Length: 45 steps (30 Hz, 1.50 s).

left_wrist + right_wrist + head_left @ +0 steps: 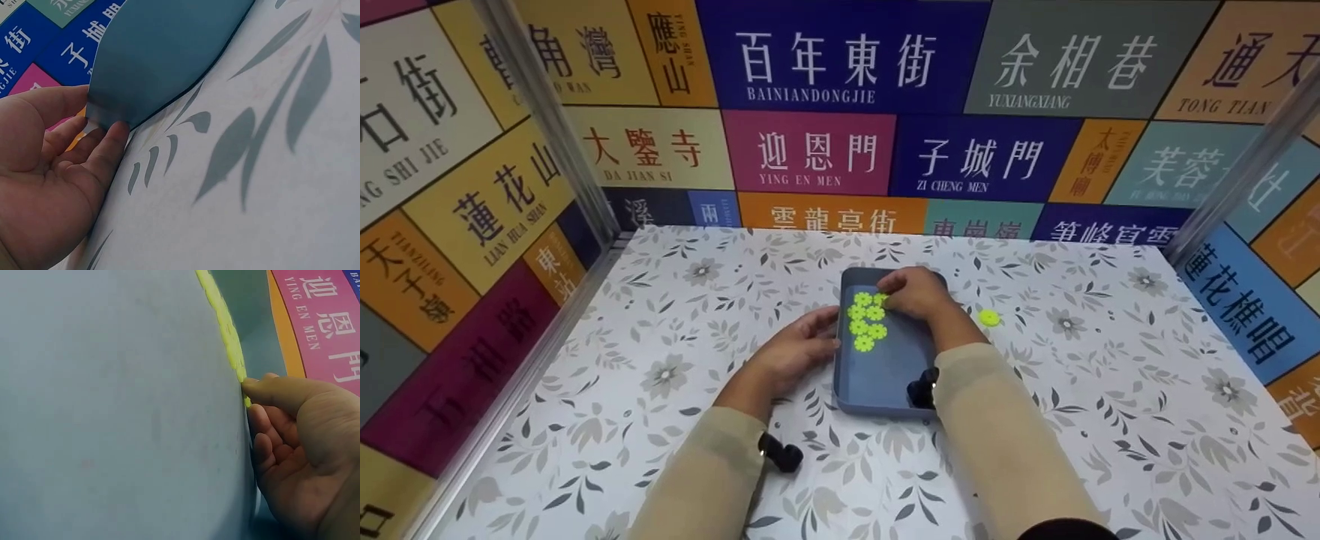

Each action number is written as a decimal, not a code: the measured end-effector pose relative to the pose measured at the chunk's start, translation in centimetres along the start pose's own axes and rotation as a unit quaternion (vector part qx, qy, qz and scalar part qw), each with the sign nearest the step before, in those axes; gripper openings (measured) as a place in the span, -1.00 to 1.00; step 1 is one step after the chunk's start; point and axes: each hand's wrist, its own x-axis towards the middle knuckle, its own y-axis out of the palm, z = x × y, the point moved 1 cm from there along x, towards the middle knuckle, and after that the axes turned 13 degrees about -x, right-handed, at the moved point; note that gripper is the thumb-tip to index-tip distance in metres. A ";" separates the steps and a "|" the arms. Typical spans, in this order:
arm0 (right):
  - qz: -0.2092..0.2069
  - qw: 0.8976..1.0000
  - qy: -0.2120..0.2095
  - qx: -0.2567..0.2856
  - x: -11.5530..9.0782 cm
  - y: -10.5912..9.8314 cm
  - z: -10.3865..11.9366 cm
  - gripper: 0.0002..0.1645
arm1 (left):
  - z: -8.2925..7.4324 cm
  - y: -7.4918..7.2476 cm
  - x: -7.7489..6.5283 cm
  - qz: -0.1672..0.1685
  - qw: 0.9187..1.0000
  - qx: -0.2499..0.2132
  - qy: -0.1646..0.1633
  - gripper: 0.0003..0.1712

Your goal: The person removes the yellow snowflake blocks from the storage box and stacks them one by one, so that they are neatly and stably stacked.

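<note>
A grey-blue rectangular tray (pixel 879 386) lies on the table with several bright yellow-green flower-shaped pieces (pixel 859 328) laid flat in its far left part. Inside it, my right hand (pixel 916 294) pinches one flower-shaped piece (pixel 248 402) between thumb and fingertips, at the end of the row of pieces. My left hand (pixel 789 354) rests beside the tray, its fingertips touching the outside of the left wall (pixel 163 56); the fingers look relaxed. To the right of the tray, a yellow-green piece (pixel 989 319) sits on the tablecloth.
A white tablecloth (pixel 1080 420) with grey leaves and flowers covers the table. Colourful panels (pixel 810 154) with Chinese lettering stand behind and at both sides, with metal posts (pixel 562 127) at the corners. A small black device (pixel 781 454) sits at each wrist.
</note>
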 end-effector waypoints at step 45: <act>0.015 0.997 -0.005 -0.076 0.0 -0.7 0.4 -0.50 | 0.0 0.0 -0.1 0.007 1.000 -0.004 0.007 -0.19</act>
